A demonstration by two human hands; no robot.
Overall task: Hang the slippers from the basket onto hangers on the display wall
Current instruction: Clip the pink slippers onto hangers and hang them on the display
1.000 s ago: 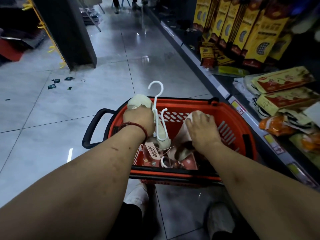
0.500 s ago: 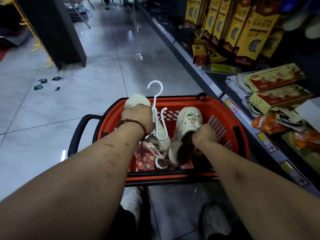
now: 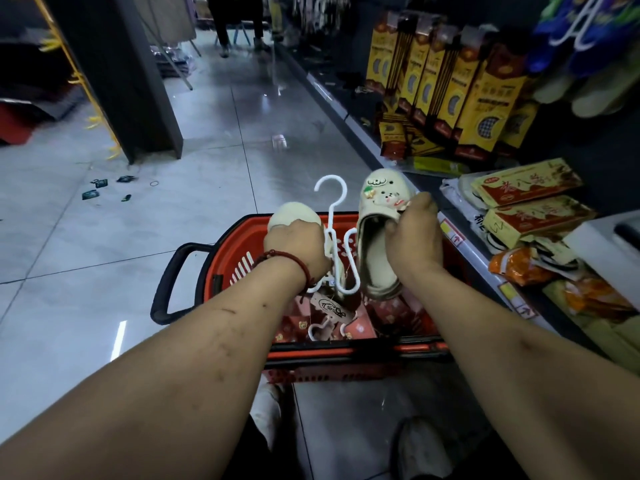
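Lifted from the basket (image 3: pixel 239 247), a slipper (image 3: pixel 379 199) gripped by the right hand (image 3: pixel 412 233) is readied at 3 o'clock of the hanger (image 3: pixel 330 220) clutched in the left hand (image 3: pixel 294 244).

A cream slipper with cartoon charms (image 3: pixel 375 258) on its toe is held above the red basket (image 3: pixel 239 268), over its far right corner, toe pointing away and beige insole showing. Just left of it, over the basket's far rim, a white plastic hanger (image 3: pixel 330 220) stands hook-up. A second cream slipper (image 3: pixel 294 216) sits against the hanger's left side, only its rounded toe visible. Another white hanger (image 3: pixel 318 332) lies inside the basket near its front wall.
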